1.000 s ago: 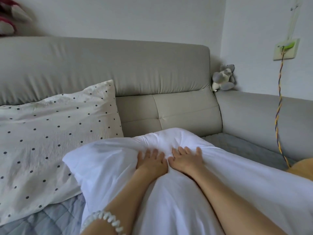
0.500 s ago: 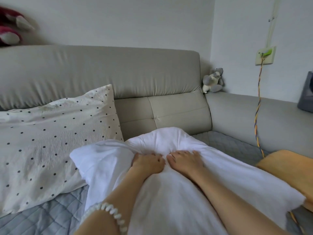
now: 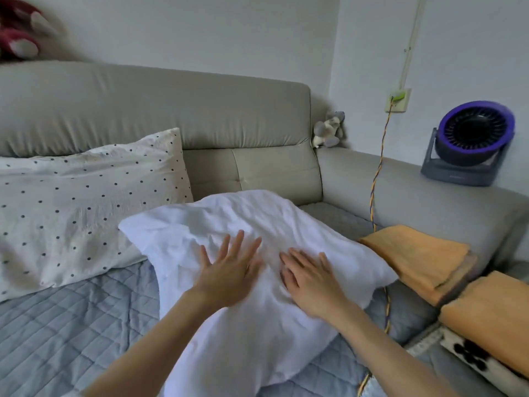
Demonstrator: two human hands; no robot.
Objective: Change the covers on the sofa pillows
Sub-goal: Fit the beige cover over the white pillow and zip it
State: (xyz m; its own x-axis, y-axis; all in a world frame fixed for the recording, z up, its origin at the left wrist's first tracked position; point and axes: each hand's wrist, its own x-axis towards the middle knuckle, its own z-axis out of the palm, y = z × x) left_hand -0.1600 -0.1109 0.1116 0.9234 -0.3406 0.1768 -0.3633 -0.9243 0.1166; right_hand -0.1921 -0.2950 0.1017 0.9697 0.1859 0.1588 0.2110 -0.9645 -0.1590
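It was a home living room. A grey corner sofa [image 3: 160, 110] stood against plain white walls, its seat covered by a quilted blue-grey throw [image 3: 71, 319]. A polka-dot pillow [image 3: 80, 207] leaned on the backrest, a small plush toy [image 3: 327, 128] sat in the sofa's corner, and a purple desk fan [image 3: 472, 141] rested on the armrest beneath a wall socket [image 3: 398, 100].

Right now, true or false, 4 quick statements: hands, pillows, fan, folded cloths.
1. Both the left hand and right hand lie flat with straight fingers on the white pillow. True.
2. The polka-dot pillow lies right of the white pillow. False: it lies to the left.
3. The purple fan stands on the sofa arm. True.
4. The folded cloths are blue. False: they are orange.
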